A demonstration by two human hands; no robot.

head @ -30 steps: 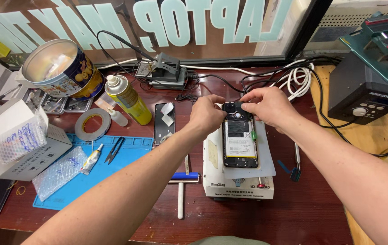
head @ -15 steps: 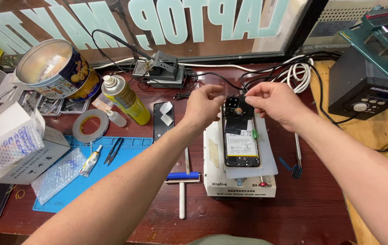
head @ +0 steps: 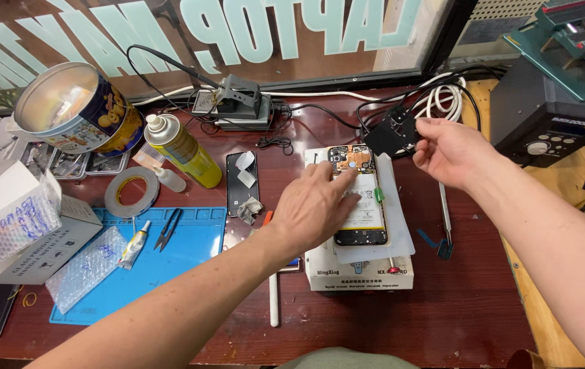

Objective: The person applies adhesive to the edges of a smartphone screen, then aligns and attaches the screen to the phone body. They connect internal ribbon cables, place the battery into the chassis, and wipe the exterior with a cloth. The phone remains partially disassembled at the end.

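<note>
Our left hand (head: 320, 205) lies flat, fingers spread, on the opened phone (head: 359, 198), pinning it to the white box (head: 361, 273) beneath. Our right hand (head: 446, 150), up and to the right of it, pinches a small black cover piece (head: 391, 133) lifted clear of the phone. Left of the left hand stand a yellow spray can (head: 180, 150) and a tape roll (head: 132, 191).
</note>
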